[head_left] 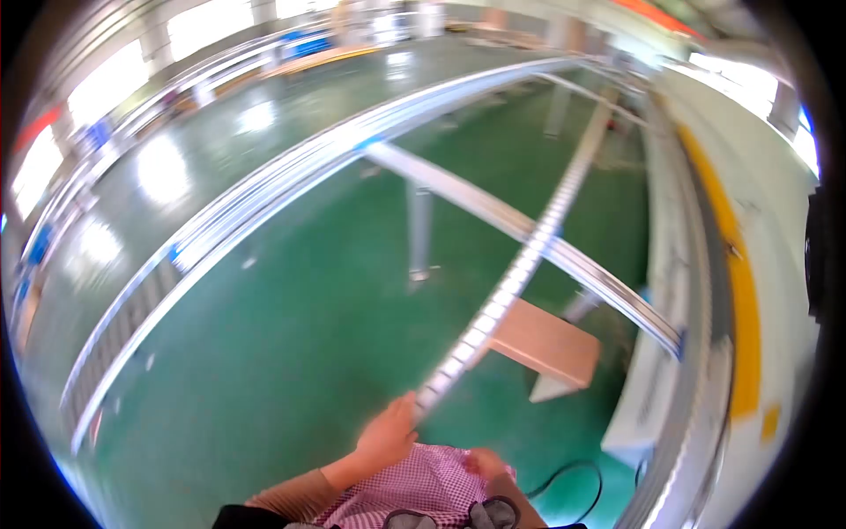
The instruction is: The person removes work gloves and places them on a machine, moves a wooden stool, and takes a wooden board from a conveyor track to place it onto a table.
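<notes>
A long, pale metal profile (pixel 500 304) with regular dark marks along it runs from my left hand toward the far end of the room. My left hand (pixel 388 434) is closed around its near end. Farther along, the profile lies across a metal crossbar (pixel 476 203). Close to my body, my right hand (pixel 486 463) is in front of the checked pink cloth (pixel 423 480) that I wear. Its fingers are blurred and partly turned away, and I see nothing clearly held in it.
A bundle of long aluminium profiles (pixel 291 167) curves along the left. Below the profile stands a tan bench (pixel 551 342) on the green floor (pixel 291 353). At right is a long white machine with a yellow strip (pixel 740 291). A black cable (pixel 582 465) lies near my right side.
</notes>
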Demonstrator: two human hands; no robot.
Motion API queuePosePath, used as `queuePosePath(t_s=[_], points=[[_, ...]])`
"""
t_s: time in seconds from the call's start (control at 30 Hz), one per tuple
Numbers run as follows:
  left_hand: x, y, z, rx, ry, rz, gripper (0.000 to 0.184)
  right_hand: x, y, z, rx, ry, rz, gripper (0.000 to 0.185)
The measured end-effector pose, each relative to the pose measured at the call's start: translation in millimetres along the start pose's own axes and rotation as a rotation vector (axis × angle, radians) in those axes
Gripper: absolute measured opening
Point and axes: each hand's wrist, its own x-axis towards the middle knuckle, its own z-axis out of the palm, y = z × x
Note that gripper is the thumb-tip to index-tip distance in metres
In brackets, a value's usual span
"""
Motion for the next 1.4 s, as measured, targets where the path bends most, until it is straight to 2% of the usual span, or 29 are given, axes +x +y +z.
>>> queuePosePath(t_s=[0.03,0.07,0.1,0.2,0.27,0.4,0.47,0.53,0.57,0.6,0.67,0.7,0.73,0.8,0.87,0.97,1.0,1.07,1.13,1.17,1.33,1.4], points=[[-1,-6,3,0.000,-0.062,0.100,0.081,-44,4,29,0.171,0.083,0.150,0.015],[-3,-11,7,0.031,0.020,0.158,0.084,-76,25,50,0.252,0.123,0.179,0.017],[-5,-17,11,0.052,0.112,0.203,0.086,-107,53,66,0.327,0.157,0.167,0.018],[-3,-31,21,0.090,0.118,0.277,0.094,-207,127,108,0.576,0.291,0.153,0.022],[-5,-37,20,0.051,0.111,0.312,0.092,-273,185,137,0.768,0.386,0.138,0.025],[-3,-45,23,0.092,0.087,0.254,0.096,-393,286,213,1.201,0.604,-0.020,0.032],[7,-60,37,0.142,0.219,0.425,0.098,-427,331,257,1.406,0.690,-0.174,0.035],[8,-59,35,0.136,0.131,0.363,0.097,-443,366,296,1.573,0.769,-0.336,0.038],[12,-62,36,0.151,0.100,0.358,0.096,-443,391,313,1.618,0.974,-0.234,0.045],[16,-67,39,0.173,0.079,0.344,0.095,-457,365,330,1.714,0.956,-0.381,0.051],[22,-75,45,0.193,0.101,0.385,0.090,-437,412,352,1.894,1.143,-0.365,0.054],[25,-77,46,0.243,0.108,0.383,0.088,-461,382,361,1.891,1.109,-0.215,0.049],[23,-74,48,0.293,0.121,0.379,0.085,-461,407,370,1.799,0.997,-0.153,0.044],[6,-55,45,0.396,0.142,0.282,0.078,-500,364,388,1.385,1.247,-0.001,0.041],[-15,-35,39,0.492,0.142,0.248,0.075,-512,394,409,1.295,1.253,0.010,0.046],[-44,-16,37,0.550,0.135,0.208,0.076,-553,396,449,1.139,1.193,0.113,0.051],[-49,-15,36,0.579,0.151,0.200,0.077,-550,435,473,0.797,1.175,0.018,0.048],[-55,-24,38,0.607,0.151,0.199,0.078,-532,469,505,1.040,1.243,0.151,0.043],[-65,-35,41,0.642,0.137,0.190,0.080,-555,474,519,0.931,1.163,0.175,0.039],[-74,-39,39,0.641,0.107,0.176,0.082,-567,468,521,1.080,1.159,0.211,0.036],[-137,-60,39,0.655,0.163,0.146,0.082,-657,389,468,0.965,1.297,0.230,0.036],[-154,-80,47,0.703,0.261,0.258,0.082,-674,396,436,0.877,1.347,0.188,0.037]])
